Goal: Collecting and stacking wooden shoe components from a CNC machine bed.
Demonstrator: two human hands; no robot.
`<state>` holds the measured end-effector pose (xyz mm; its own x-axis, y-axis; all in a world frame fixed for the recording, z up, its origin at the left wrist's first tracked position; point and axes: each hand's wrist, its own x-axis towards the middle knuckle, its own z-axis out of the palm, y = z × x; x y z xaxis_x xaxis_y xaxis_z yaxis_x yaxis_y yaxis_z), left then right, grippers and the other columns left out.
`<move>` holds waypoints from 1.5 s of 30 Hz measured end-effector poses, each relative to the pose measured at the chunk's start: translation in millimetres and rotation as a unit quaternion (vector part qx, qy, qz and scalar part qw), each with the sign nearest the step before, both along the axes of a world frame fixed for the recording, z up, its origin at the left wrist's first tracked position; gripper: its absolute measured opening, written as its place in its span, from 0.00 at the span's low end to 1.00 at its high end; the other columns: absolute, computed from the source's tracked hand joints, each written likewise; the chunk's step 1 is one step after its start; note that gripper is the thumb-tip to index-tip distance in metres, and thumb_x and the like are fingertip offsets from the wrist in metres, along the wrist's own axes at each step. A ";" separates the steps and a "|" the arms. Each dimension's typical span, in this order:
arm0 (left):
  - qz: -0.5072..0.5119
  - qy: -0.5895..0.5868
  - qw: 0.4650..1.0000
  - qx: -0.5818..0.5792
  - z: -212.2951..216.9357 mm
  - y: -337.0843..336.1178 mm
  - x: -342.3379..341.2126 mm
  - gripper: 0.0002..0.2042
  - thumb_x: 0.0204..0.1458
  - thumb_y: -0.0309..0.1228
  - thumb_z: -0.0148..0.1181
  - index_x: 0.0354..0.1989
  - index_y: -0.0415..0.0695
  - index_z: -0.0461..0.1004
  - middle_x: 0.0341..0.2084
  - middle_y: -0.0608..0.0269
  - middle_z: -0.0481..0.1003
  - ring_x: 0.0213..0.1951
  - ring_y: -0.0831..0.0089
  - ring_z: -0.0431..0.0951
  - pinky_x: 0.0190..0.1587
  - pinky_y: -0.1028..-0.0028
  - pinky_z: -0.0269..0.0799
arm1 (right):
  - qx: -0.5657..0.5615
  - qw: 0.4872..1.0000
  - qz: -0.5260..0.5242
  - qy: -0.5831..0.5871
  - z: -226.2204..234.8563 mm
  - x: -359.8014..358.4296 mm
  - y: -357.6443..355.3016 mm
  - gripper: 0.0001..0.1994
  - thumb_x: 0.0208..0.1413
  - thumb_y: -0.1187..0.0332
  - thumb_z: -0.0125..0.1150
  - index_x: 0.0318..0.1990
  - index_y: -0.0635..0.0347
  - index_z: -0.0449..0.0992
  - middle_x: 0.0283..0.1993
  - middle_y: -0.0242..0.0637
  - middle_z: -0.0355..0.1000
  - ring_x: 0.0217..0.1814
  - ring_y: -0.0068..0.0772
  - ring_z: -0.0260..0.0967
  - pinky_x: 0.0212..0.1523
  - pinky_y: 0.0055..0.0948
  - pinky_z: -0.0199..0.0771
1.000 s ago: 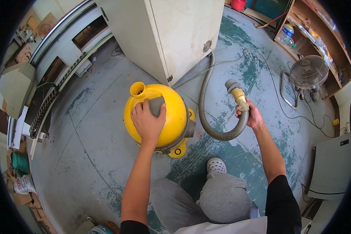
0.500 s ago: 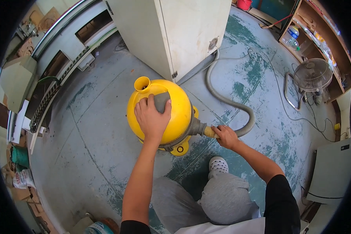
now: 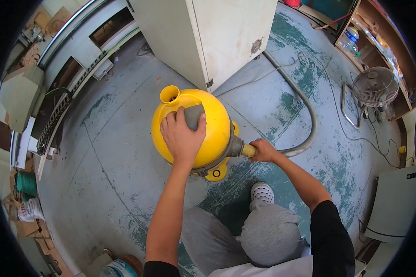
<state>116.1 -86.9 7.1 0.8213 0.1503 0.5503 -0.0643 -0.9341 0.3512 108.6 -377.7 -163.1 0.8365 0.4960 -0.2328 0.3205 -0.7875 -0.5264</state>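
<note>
A round yellow vacuum cleaner (image 3: 212, 134) stands on the floor before me, with an open round port on its far left top. My left hand (image 3: 185, 138) lies on the dome with fingers and thumb spread, against a grey block-shaped part (image 3: 194, 115). At the right side, my right hand (image 3: 265, 151) is closed around the yellowish hose end (image 3: 249, 150), which meets the grey collar (image 3: 235, 147) of the vacuum cleaner. How far the end sits inside the collar is hidden. From that hand the grey ribbed hose (image 3: 313, 121) curves away to the right.
A tall pale cabinet (image 3: 231, 44) stands just beyond the vacuum cleaner. A floor fan (image 3: 376, 87) and open shelves (image 3: 388, 60) are at the right, with thin cables across the floor. A long machine frame (image 3: 74, 74) lines the left. My shoe (image 3: 262, 193) is close to the vacuum.
My right hand has turned at the wrist and shifted slightly on the hose end. The hose's loop has swung outward to the right. My left hand stays on the dome.
</note>
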 end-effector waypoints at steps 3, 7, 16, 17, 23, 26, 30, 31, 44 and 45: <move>0.002 0.004 1.000 -0.002 -0.1 -0.5 0.1 0.27 0.45 0.47 0.63 0.48 0.37 0.74 0.41 0.50 0.70 0.47 0.54 0.68 0.54 0.59 0.61 | 0.093 0.994 0.009 0.047 0.7 3.5 1.6 0.28 0.33 0.63 0.76 0.44 0.63 0.73 0.31 0.46 0.76 0.40 0.52 0.72 0.41 0.41 0.72; 0.022 0.015 1.000 0.008 3.1 -3.3 -1.1 0.27 0.45 0.46 0.64 0.48 0.37 0.75 0.42 0.50 0.72 0.47 0.55 0.69 0.53 0.60 0.62 | -0.021 0.989 -0.010 -0.147 -4.7 -29.7 18.8 0.26 0.39 0.67 0.68 0.50 0.59 0.70 0.35 0.42 0.73 0.34 0.50 0.72 0.37 0.43 0.73; 0.010 -0.004 1.000 0.011 -1.3 1.4 0.0 0.27 0.45 0.46 0.64 0.47 0.37 0.74 0.40 0.50 0.71 0.46 0.54 0.68 0.52 0.59 0.62 | -0.056 0.975 0.004 -0.217 11.2 -12.4 33.6 0.32 0.38 0.64 0.71 0.54 0.59 0.65 0.33 0.42 0.71 0.37 0.48 0.73 0.38 0.44 0.74; 0.005 -0.012 1.000 0.014 -4.5 2.8 0.7 0.27 0.45 0.47 0.64 0.47 0.37 0.73 0.39 0.50 0.70 0.45 0.54 0.68 0.52 0.59 0.62 | -0.095 0.990 0.025 -0.103 19.7 -2.0 36.8 0.32 0.36 0.62 0.73 0.51 0.60 0.68 0.33 0.44 0.73 0.38 0.48 0.74 0.38 0.43 0.75; 0.004 -0.007 1.000 0.005 -0.6 -1.2 0.2 0.27 0.44 0.46 0.64 0.47 0.37 0.75 0.41 0.51 0.72 0.46 0.55 0.69 0.53 0.60 0.62 | 0.028 0.965 0.030 0.259 -10.1 47.5 25.4 0.27 0.31 0.58 0.73 0.40 0.65 0.77 0.38 0.52 0.77 0.37 0.51 0.75 0.39 0.41 0.76; 0.021 0.012 1.000 0.007 1.8 -0.4 -0.3 0.27 0.44 0.46 0.64 0.47 0.37 0.75 0.41 0.50 0.72 0.46 0.55 0.69 0.53 0.60 0.62 | -0.048 0.969 0.006 0.241 7.5 32.6 41.9 0.26 0.32 0.58 0.72 0.40 0.66 0.77 0.40 0.53 0.76 0.37 0.52 0.76 0.39 0.41 0.76; 0.020 0.009 1.000 0.005 3.1 -2.6 0.3 0.27 0.44 0.46 0.64 0.47 0.37 0.75 0.41 0.50 0.72 0.46 0.54 0.69 0.53 0.59 0.62 | -0.160 0.984 -0.073 -0.026 -2.3 -3.7 53.2 0.29 0.34 0.58 0.72 0.45 0.66 0.73 0.40 0.53 0.76 0.37 0.51 0.76 0.39 0.42 0.76; 0.016 0.001 1.000 0.009 0.1 -1.2 0.1 0.27 0.44 0.46 0.64 0.47 0.37 0.75 0.41 0.50 0.72 0.46 0.54 0.69 0.53 0.59 0.62 | -0.159 0.984 -0.073 -0.028 -5.0 -6.0 53.3 0.29 0.34 0.58 0.72 0.45 0.66 0.73 0.40 0.53 0.76 0.37 0.51 0.76 0.39 0.42 0.76; 0.020 0.013 1.000 0.007 0.1 0.4 -0.5 0.27 0.44 0.46 0.64 0.48 0.38 0.74 0.42 0.51 0.72 0.47 0.55 0.69 0.53 0.59 0.62 | -0.069 0.984 -0.041 0.158 9.5 15.9 43.3 0.29 0.32 0.54 0.72 0.42 0.65 0.76 0.33 0.47 0.77 0.34 0.42 0.77 0.36 0.38 0.79; 0.022 0.012 1.000 0.006 1.5 1.1 -1.2 0.27 0.44 0.46 0.64 0.48 0.38 0.74 0.42 0.51 0.72 0.47 0.55 0.69 0.53 0.59 0.62 | -0.098 0.991 -0.069 0.059 11.5 8.2 45.8 0.29 0.32 0.55 0.71 0.43 0.65 0.77 0.31 0.46 0.77 0.33 0.41 0.77 0.35 0.37 0.79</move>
<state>114.9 -85.8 8.5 0.8273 0.1799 0.5321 -0.0142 -0.9403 0.3400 116.9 -331.8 -151.7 0.8548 0.3144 -0.4129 0.1478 -0.9102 -0.3869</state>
